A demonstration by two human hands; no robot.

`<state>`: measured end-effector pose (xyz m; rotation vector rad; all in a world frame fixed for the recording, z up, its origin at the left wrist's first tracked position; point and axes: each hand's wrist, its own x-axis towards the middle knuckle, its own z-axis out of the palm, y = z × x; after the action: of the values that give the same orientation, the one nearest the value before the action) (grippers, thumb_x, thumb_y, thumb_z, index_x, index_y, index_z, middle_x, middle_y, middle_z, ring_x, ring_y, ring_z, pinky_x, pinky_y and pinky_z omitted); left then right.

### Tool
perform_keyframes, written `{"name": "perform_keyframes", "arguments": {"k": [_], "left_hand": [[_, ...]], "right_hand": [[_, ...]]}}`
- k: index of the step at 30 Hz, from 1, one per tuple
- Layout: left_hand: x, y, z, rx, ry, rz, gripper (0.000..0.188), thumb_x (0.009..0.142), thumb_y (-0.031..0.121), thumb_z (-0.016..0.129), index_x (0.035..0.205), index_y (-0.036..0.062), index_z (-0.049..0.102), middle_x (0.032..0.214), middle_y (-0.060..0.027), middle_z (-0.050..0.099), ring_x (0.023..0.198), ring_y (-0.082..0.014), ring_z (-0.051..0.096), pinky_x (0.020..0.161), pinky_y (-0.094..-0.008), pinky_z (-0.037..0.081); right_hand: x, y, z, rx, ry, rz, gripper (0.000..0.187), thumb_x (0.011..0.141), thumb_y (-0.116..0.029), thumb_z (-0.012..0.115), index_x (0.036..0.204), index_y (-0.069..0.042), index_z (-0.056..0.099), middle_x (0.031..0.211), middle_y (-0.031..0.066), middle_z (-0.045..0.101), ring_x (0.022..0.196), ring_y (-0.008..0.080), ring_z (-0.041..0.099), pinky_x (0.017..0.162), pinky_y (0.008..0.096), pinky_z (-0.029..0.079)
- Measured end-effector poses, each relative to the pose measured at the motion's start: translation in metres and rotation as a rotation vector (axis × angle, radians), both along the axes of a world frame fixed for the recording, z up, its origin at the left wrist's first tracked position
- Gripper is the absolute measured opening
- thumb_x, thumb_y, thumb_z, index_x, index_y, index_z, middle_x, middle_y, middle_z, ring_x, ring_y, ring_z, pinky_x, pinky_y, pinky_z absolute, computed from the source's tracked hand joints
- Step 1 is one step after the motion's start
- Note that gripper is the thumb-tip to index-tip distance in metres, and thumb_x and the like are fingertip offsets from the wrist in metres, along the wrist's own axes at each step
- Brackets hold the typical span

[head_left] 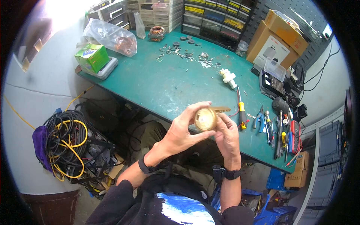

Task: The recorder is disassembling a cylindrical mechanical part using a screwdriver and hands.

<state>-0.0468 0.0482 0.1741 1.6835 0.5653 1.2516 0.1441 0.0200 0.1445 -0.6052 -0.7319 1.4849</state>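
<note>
Above the near edge of the bench I hold a round, yellowish cup-shaped part with a pale inside and a flat toothed piece sticking out to its right. My left hand curves round the part's left side, thumb below and fingers above. The fingers of my right hand pinch its right side, near the toothed piece; what exactly they touch is partly hidden. Beyond my right hand, a yellow-and-black screwdriver lies on the bench. Farther back rests a white plastic fitting.
The green bench carries scattered small metal parts at the back. Pliers, a hammer and a red multimeter lie at right. A green box stands far left; coiled cables heap beside the bench.
</note>
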Motion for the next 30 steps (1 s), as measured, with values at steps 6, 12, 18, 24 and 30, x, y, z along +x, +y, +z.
{"name": "perform_keyframes", "arguments": {"k": [6,12,18,24,30], "left_hand": [[-0.009,-0.004,-0.006,-0.121,0.001,0.032,0.072,0.082,0.007,0.086,0.145,0.0010,0.052,0.141,-0.0133,0.057,0.123,-0.0201,0.063,0.104,-0.0347,0.055],[-0.008,-0.006,-0.010,-0.088,0.067,0.074,0.073,0.081,0.005,0.087,0.145,-0.0006,0.052,0.141,-0.0133,0.058,0.123,-0.0206,0.063,0.104,-0.0349,0.056],[-0.007,-0.003,-0.015,-0.074,0.053,0.051,0.076,0.079,0.001,0.087,0.145,0.0010,0.047,0.147,-0.0138,0.055,0.126,-0.0205,0.061,0.105,-0.0342,0.055],[-0.003,-0.001,-0.025,-0.068,-0.054,0.013,0.078,0.078,-0.001,0.087,0.143,0.0050,0.044,0.153,-0.0178,0.049,0.133,-0.0219,0.056,0.111,-0.0368,0.050],[-0.004,0.002,-0.028,-0.220,-0.183,-0.041,0.070,0.082,0.000,0.084,0.141,0.0062,0.046,0.152,-0.0166,0.049,0.131,-0.0199,0.055,0.108,-0.0344,0.050]], "right_hand": [[-0.006,-0.001,0.018,-0.011,-0.249,-0.026,0.031,0.101,-0.008,0.066,0.128,0.007,0.063,0.118,0.0117,0.071,0.104,0.0177,0.069,0.094,0.0335,0.056],[-0.006,-0.003,0.011,-0.025,-0.256,0.012,0.030,0.102,-0.010,0.065,0.126,0.007,0.066,0.116,0.0125,0.072,0.103,0.0179,0.070,0.093,0.0328,0.056],[-0.003,-0.001,0.009,-0.052,-0.242,0.006,0.029,0.101,-0.010,0.066,0.125,0.007,0.066,0.115,0.0115,0.072,0.102,0.0169,0.070,0.093,0.0320,0.056],[-0.003,-0.002,0.006,0.005,-0.245,-0.007,0.026,0.101,-0.011,0.066,0.121,0.006,0.069,0.111,0.0100,0.073,0.101,0.0152,0.070,0.091,0.0297,0.056],[-0.011,-0.001,0.018,0.041,-0.472,-0.135,0.026,0.101,-0.012,0.066,0.122,0.004,0.068,0.111,0.0086,0.073,0.101,0.0142,0.068,0.093,0.0282,0.054]]}}
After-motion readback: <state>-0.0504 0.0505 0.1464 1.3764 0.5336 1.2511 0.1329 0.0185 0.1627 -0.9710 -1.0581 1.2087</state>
